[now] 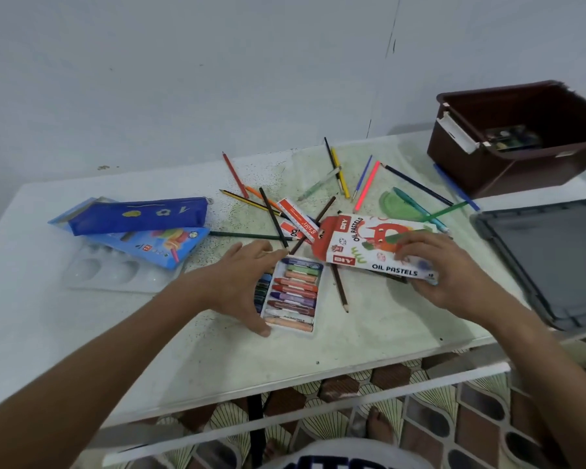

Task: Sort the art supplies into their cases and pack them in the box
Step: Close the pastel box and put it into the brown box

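Note:
A white tray of oil pastels (pixel 293 294) lies on the table in front of me. My left hand (pixel 241 282) spans its left side, fingers at the far end and thumb at the near corner. My right hand (pixel 444 269) grips the right end of the red and white oil pastels sleeve (pixel 359 243), which lies just right of the tray. Several coloured pencils (pixel 339 174) are scattered behind. A blue zip pencil case (pixel 137 216) and a blue pencil box (pixel 163 245) lie at the left. The brown box (pixel 521 137) stands at the far right.
A white paint palette (pixel 109 269) sits under the blue pencil box. A grey lid (pixel 548 258) lies at the right edge. A green protractor (pixel 400 204), pens and a small red and white carton (pixel 298 218) lie among the pencils. The table's front edge is close to me.

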`<state>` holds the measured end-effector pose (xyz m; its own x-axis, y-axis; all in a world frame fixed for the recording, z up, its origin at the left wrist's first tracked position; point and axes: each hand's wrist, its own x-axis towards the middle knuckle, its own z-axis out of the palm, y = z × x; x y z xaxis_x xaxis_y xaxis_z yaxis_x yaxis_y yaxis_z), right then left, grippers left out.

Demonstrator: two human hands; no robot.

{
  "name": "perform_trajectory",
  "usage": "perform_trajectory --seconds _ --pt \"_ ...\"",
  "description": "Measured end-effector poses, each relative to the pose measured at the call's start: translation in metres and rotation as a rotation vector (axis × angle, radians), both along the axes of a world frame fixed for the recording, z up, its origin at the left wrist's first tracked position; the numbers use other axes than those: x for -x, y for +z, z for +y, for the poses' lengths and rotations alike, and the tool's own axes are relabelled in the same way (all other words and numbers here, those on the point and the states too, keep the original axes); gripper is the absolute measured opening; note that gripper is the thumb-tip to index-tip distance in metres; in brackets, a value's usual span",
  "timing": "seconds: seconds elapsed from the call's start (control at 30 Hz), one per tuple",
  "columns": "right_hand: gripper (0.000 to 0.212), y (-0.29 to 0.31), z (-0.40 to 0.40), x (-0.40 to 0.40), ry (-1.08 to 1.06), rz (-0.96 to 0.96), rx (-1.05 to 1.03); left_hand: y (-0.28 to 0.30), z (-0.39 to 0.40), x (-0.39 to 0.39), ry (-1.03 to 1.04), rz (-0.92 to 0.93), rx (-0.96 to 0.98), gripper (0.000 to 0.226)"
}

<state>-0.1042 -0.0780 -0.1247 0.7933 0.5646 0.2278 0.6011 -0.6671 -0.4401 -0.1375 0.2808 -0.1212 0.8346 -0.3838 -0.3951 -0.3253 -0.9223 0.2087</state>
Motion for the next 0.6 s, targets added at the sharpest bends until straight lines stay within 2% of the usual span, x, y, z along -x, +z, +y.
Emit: perform_trajectory --seconds 0.07,0.1,0.2,0.33,0.43,0.5,0.6 --pt "0.049 0.003 -0.002 0.0 -0.002 0.11 0.03 -0.002 -0.003 0.001 0.034 0.015 -0.025 0.133" --pt "0.057 0.007 -0.001 0.0 -0.04 0.186 0.045 -0.003 -0.004 0.001 0.047 0.021 -0.03 0.133" --pt "0.099 0.019 0.009 -0.002 -0.146 0.362 0.138 -0.001 -0.008 0.002 0.067 0.032 -0.025 0.13" --pt "0.135 0.021 0.039 -0.018 -0.153 0.401 0.273 0.011 -0.008 0.006 0.132 -0.005 0.05 0.126" --pt "0.144 0.017 0.053 -0.037 -0.152 0.363 0.395 0.024 0.0 0.007 0.19 -0.037 0.067 0.127" --pt "0.143 0.015 0.055 -0.048 -0.131 0.351 0.457 0.033 0.005 0.008 0.229 -0.06 0.088 0.128" --pt "0.136 0.019 0.051 -0.055 -0.057 0.328 0.392 0.043 0.006 0.007 0.264 -0.103 0.163 0.126"
